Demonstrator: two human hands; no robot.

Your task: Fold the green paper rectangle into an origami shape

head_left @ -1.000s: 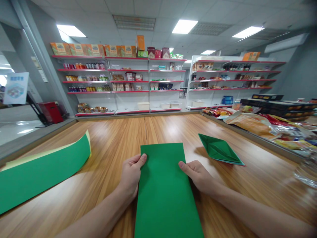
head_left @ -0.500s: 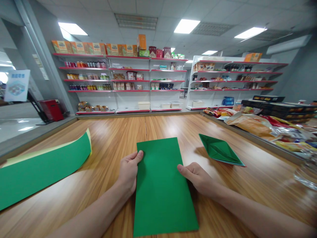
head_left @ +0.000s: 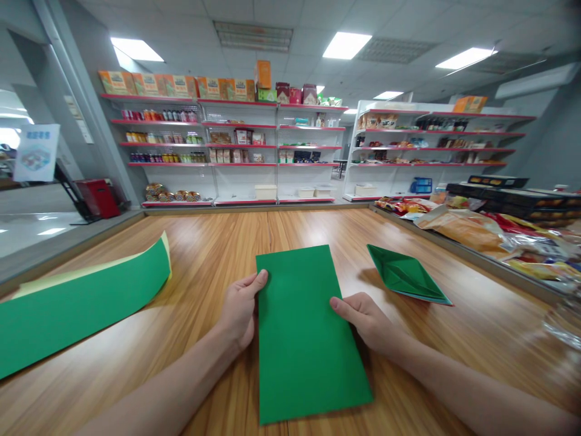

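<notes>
At the brown wood-grain counter (head_left: 218,242), left hand (head_left: 238,310) and right hand (head_left: 370,324), fingers (head_left: 239,288) closed, pinch a green paper rectangle (head_left: 308,345) by opposite edges, where light, even pressure should avoid creases.

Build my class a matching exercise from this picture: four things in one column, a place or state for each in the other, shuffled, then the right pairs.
1. Flat sheet
2. Folded shape
3. Curled paper
4. Orange boxes

A. On the table, just beyond the right hand
B. In a row atop the far shelves
C. Held at its sides by the left hand and the right
D. At far left, yellow showing behind green

Pairs: 1-C, 2-A, 3-D, 4-B
</notes>
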